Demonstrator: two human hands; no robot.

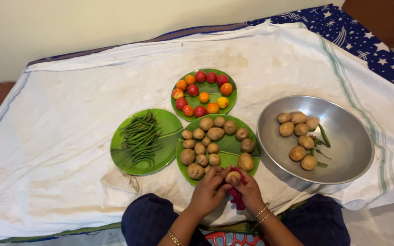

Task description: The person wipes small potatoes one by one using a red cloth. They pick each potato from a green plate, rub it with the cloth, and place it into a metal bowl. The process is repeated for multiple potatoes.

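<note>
At the near edge of the white cloth, just in front of the person's knees, a small potato sits pinched between both hands. Left hand curls closed around its left side; right hand grips it from the right together with a red cloth bunched below. Touching distance ahead lies a green plate of potatoes. Left of that sits a green plate of green beans, beyond it a green plate of tomatoes. Off to the right stands a steel bowl holding potatoes and a few beans.
</note>
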